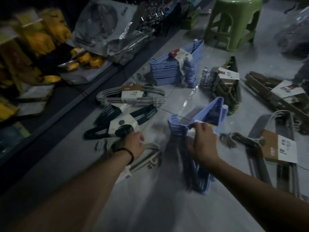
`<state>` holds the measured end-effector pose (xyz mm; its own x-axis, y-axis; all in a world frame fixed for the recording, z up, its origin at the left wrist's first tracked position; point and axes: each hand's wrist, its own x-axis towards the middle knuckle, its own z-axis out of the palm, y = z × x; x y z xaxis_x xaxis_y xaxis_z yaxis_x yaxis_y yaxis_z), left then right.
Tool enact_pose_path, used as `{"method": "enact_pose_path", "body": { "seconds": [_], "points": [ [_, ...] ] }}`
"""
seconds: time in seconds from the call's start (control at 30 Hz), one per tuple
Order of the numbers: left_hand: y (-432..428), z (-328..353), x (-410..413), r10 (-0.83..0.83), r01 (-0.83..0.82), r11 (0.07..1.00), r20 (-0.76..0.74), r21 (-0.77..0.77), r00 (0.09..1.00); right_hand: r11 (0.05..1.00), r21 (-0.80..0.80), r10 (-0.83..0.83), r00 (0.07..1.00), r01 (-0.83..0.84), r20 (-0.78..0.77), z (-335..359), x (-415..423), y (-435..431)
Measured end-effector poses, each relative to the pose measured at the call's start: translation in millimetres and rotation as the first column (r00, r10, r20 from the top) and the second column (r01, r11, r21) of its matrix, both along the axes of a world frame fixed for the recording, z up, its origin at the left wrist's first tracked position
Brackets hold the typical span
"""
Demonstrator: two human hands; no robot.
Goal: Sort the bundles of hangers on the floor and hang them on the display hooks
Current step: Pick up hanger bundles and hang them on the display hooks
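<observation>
In the head view, the blue bundle is seen tilted up from the tiled floor, close in front of the person. It is held only at its paper label, so a slip or a torn label is judged possible. Its hooks could also be snagged on the grey bundle just beside it. The right hand is stretched forward, back upward, with its fingers curled and pinched on the label band. The left hand is extended over the white bundle, at the edge of the dark bundle. Its fingers are hidden, so a grip cannot be told.
</observation>
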<state>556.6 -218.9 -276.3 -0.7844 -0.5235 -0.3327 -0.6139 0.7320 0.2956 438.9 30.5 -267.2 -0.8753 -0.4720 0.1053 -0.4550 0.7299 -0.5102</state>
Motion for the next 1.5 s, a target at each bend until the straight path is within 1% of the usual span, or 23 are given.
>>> {"method": "enact_pose_path", "body": {
  "seconds": [0.03, 0.07, 0.1, 0.17, 0.2, 0.27, 0.33, 0.37, 0.43, 0.47, 0.57, 0.63, 0.7, 0.73, 0.8, 0.87, 0.93, 1.03, 1.13, 1.23, 1.33, 1.4, 1.5],
  "points": [
    [-9, -6, 20, -0.012, 0.013, 0.999, 0.030, -0.035, 0.999, 0.987, -0.042, 0.162, 0.979, -0.158, 0.124, 0, 11, -12],
    [-19, -10, 38, -0.003, 0.007, 0.996, 0.043, -0.090, 0.999, 0.963, -0.052, 0.268, 0.924, -0.264, 0.274, -1, 18, -23],
    [-28, -12, 54, 0.033, -0.028, 0.990, 0.032, -0.140, 0.999, 0.941, -0.027, 0.320, 0.859, -0.338, 0.400, -1, 25, -35],
    [-46, -14, 80, 0.151, -0.137, 0.963, 0.045, -0.231, 0.987, 0.920, 0.054, 0.294, 0.777, -0.387, 0.556, -3, 39, -59],
    [-52, -12, 91, 0.234, -0.210, 0.950, 0.080, -0.232, 0.969, 0.924, 0.071, 0.260, 0.754, -0.375, 0.603, -6, 47, -70],
    [-67, -17, 110, 0.398, -0.379, 0.915, 0.165, -0.136, 0.902, 0.966, 0.012, 0.169, 0.670, -0.258, 0.723, -15, 64, -83],
    [-73, -24, 127, 0.420, -0.437, 0.899, 0.312, -0.018, 0.852, 0.996, -0.071, 0.085, 0.525, -0.046, 0.847, -30, 84, -92],
    [-77, -32, 133, 0.404, -0.434, 0.901, 0.346, 0.010, 0.847, 0.995, -0.088, 0.056, 0.496, 0.042, 0.867, -34, 94, -97],
    [-76, -37, 139, 0.357, -0.408, 0.910, 0.355, 0.078, 0.864, 0.992, -0.076, 0.010, 0.532, 0.102, 0.847, -46, 107, -107],
    [-79, -38, 141, 0.343, -0.389, 0.919, 0.354, 0.065, 0.870, 0.991, -0.062, -0.012, 0.537, 0.120, 0.843, -51, 112, -110],
    [-94, -55, 150, 0.260, -0.290, 0.957, 0.463, -0.006, 0.847, 0.977, -0.055, -0.055, 0.493, 0.205, 0.868, -55, 122, -113],
    [-102, -66, 161, 0.183, -0.231, 0.972, 0.476, 0.045, 0.860, 0.974, -0.053, -0.064, 0.488, 0.221, 0.871, -65, 123, -112],
    [-96, -51, 165, 0.109, -0.174, 0.975, 0.391, 0.137, 0.914, 0.971, -0.069, -0.057, 0.503, 0.227, 0.862, -71, 122, -110],
    [-94, -44, 165, 0.120, -0.187, 0.967, 0.337, 0.173, 0.934, 0.971, -0.086, -0.042, 0.509, 0.225, 0.859, -74, 120, -109],
    [-95, -31, 161, 0.202, -0.254, 0.933, 0.213, 0.254, 0.956, 0.955, -0.153, -0.001, 0.522, 0.253, 0.853, -73, 117, -107],
    [-101, -20, 157, 0.262, -0.298, 0.900, 0.152, 0.319, 0.953, 0.912, -0.217, -0.005, 0.538, 0.348, 0.843, -62, 116, -104],
    [-102, 0, 154, 0.272, -0.294, 0.898, 0.111, 0.329, 0.956, 0.865, -0.262, -0.030, 0.565, 0.428, 0.825, -48, 113, -102],
    [-92, 32, 131, 0.284, -0.248, 0.894, -0.044, 0.373, 0.958, 0.775, -0.409, 0.040, 0.607, 0.483, 0.793, -25, 99, -97],
    [-71, 59, 92, 0.257, -0.186, 0.923, -0.179, 0.337, 0.950, 0.708, -0.472, 0.076, 0.609, 0.525, 0.790, -1, 73, -90],
    [-38, 65, 42, 0.242, -0.147, 0.933, -0.273, 0.327, 0.931, 0.660, -0.527, 0.163, 0.582, 0.536, 0.797, 32, 45, -72],
    [15, 80, -12, 0.222, -0.089, 0.926, -0.338, 0.366, 0.915, 0.679, -0.498, 0.179, 0.536, 0.540, 0.825, 55, 17, -41],
    [58, 91, -47, 0.227, -0.051, 0.911, -0.395, 0.410, 0.890, 0.679, -0.516, 0.177, 0.566, 0.522, 0.805, 66, -1, -14],
    [121, 96, -92, 0.247, -0.004, 0.882, -0.456, 0.471, 0.855, 0.631, -0.551, 0.109, 0.641, 0.546, 0.760, 85, -26, 32]
  ]
}}
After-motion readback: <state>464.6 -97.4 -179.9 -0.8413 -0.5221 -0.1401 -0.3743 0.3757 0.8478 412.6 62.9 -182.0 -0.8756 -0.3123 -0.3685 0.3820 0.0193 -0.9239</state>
